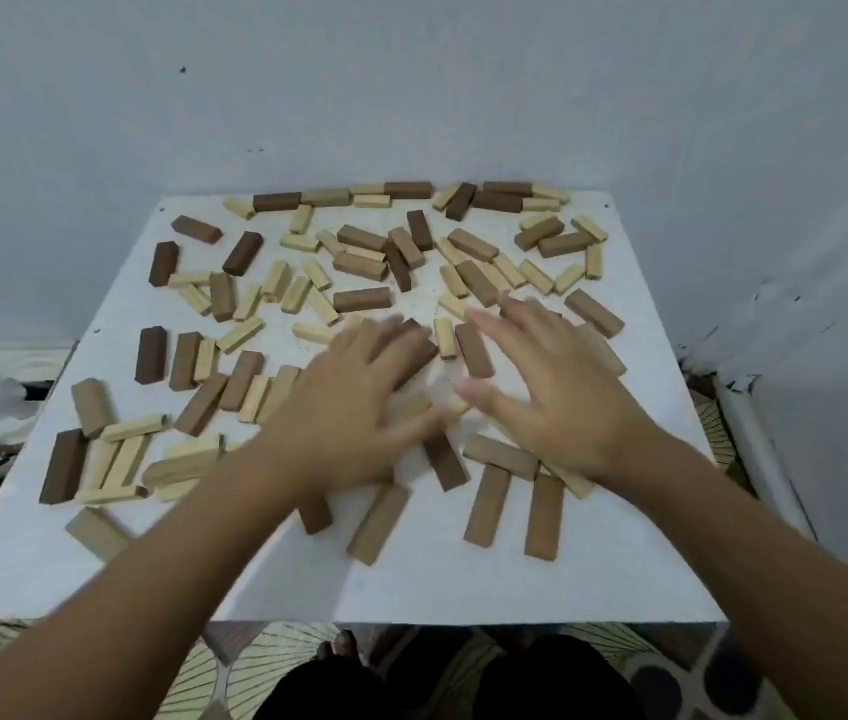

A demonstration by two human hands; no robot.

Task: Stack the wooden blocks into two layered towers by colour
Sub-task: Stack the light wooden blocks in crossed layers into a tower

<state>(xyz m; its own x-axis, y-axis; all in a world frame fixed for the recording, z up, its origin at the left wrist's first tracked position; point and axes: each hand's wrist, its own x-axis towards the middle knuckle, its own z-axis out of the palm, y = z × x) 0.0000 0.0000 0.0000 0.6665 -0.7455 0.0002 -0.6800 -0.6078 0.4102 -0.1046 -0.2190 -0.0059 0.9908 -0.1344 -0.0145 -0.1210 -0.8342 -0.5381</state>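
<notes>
Left hand (pixel 354 407) flat, fingers spread | right hand (pixel 551 392) likewise | dozens of blocks (pixel 362 299), no towers

The scene is lit softly and evenly, with only faint shadows cast beside the blocks (pixel 362 299) on the white counter (pixel 463 579). Both hands are smeared by motion blur. Straight edges are bowed near the frame's borders.

Dark and pale wooden blocks (pixel 362 299) lie scattered flat across the white table (pixel 515 579). The left hand (pixel 354 407) and right hand (pixel 551 387), fingers spread, hover over the middle blocks, blurred.
</notes>
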